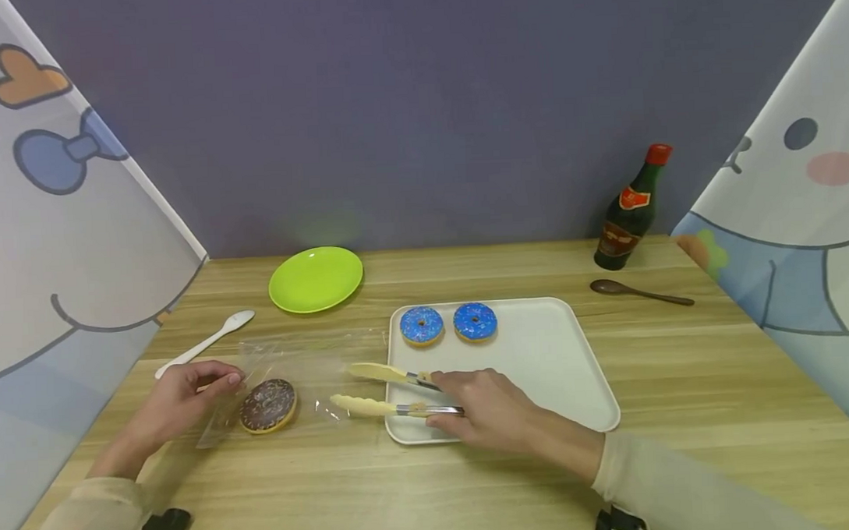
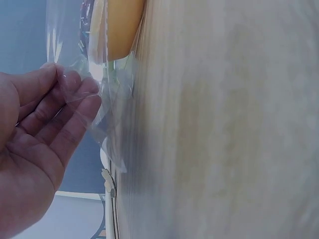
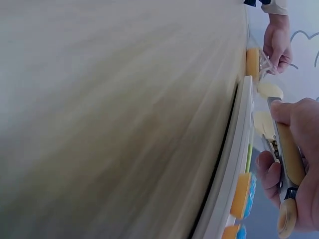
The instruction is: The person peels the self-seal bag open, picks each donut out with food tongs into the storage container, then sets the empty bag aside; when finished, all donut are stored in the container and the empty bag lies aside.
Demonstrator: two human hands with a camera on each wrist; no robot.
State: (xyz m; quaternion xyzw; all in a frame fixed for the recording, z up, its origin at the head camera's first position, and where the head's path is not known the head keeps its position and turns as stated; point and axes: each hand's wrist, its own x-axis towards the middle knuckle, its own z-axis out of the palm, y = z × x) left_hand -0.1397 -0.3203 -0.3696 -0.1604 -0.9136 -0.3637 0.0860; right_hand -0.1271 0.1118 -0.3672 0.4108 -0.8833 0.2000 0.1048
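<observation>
My left hand pinches the open edge of a clear plastic bag between thumb and fingers, lifting it off the table. Inside or under that film lies a chocolate doughnut with sprinkles; the head view suggests it is in the bag's mouth. My right hand grips a pair of tongs with cream tips. Those tips are spread apart, hold nothing, and point left over the bag's right part. Beneath the right hand is a white tray bearing two blue doughnuts along its far edge.
A green plate stands at the back left, with a white spoon in front of it to the left. At the back right are a dark bottle and a brown wooden spoon. A grey wall closes off the table's far side.
</observation>
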